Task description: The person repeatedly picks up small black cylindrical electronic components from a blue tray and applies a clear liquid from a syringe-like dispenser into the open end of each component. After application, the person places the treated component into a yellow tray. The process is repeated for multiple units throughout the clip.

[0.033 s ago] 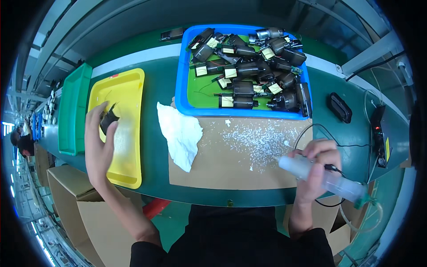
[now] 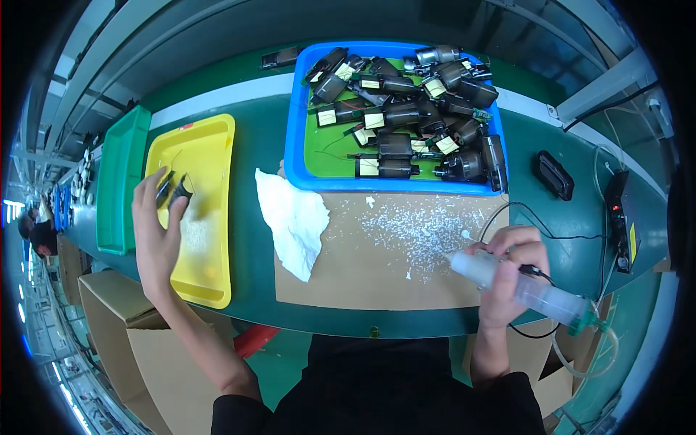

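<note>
your left hand [image 2: 156,235] is out over the yellow tray [image 2: 210,156], fingers curled round a small black part [image 2: 174,190], so it's closed on that. the part sits above the tray's upper half, near its left rim. just left of that rim is the green bin [image 2: 119,181], edges nearly touching, so there's no room that side. the tray's lower half is bare w/ free space under your palm.

your right hand [image 2: 507,272] is wrapped tight round a clear syringe-type dispenser [image 2: 522,286], tip pointing up-left, over the right edge of the brown cardboard mat [image 2: 348,268]. a thin black cable [image 2: 536,225] loops right by your knuckles and a clear hose [image 2: 587,355] trails off the tool's back end, lower right; both crowd that side.

btwn your hands the mat is mostly open: white flakes [image 2: 420,232] scattered over its upper right, and a crumpled white cloth [image 2: 293,217] lying over its left edge, partly on the green belt [image 2: 257,138]. the blue bin [image 2: 297,130] full of black motors [image 2: 406,109] butts against the mat's top edge, so reach upward is blocked there. right of the blue bin sits a small black case [image 2: 554,174] and, further right, a black box w/ a red light [image 2: 616,210], well apart from your hand. the mat's near edge runs close to the table's front edge, right in front of you.
</note>
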`<state>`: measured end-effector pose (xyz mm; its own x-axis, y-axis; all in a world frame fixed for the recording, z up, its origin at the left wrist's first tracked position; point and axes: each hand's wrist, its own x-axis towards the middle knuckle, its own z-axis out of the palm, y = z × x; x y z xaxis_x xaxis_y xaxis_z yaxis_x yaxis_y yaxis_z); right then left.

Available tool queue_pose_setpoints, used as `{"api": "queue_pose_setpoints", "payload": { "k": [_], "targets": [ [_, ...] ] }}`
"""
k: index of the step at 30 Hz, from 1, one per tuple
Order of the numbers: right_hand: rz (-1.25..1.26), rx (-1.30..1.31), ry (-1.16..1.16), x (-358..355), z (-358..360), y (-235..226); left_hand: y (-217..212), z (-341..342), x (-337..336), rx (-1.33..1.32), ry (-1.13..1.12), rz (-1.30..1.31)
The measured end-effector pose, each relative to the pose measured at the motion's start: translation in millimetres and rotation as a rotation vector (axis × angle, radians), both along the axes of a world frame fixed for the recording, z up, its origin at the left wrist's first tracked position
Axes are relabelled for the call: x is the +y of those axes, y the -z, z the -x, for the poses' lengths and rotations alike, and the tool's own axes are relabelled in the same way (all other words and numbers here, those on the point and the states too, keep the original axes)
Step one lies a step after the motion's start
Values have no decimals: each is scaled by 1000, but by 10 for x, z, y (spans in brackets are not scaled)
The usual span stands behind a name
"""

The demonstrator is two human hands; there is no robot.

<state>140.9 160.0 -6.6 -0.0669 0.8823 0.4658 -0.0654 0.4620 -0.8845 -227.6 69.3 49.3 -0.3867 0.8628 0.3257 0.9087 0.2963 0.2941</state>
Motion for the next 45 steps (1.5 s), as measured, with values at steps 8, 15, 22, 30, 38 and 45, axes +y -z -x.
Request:
{"api": "queue_pose_setpoints", "payload": {
  "k": [8, 15, 22, 30, 38, 45],
  "targets": [
    [60, -313, -31, -23, -224, 34, 198, 118, 1550, 206, 307, -1],
    [10, -421, -19, -86, -310, -92, 778, 161, 2778, 352, 379, 175],
    [-98, -328, 51, -27, -356, -17, 568, 164, 2493, -301, 211, -437],
    [-215, -75, 131, 65, -218, -276, 324, -890, 1250, -2121, 421, -388],
    [-223, 52, 186, -49, -57, -647, 407, -1454, 1030, -2070, 707, -28],
    [-379, -29, 29, -64, 17, -740, 465, -1585, 840, -1830, 760, 82]
  ]
}}
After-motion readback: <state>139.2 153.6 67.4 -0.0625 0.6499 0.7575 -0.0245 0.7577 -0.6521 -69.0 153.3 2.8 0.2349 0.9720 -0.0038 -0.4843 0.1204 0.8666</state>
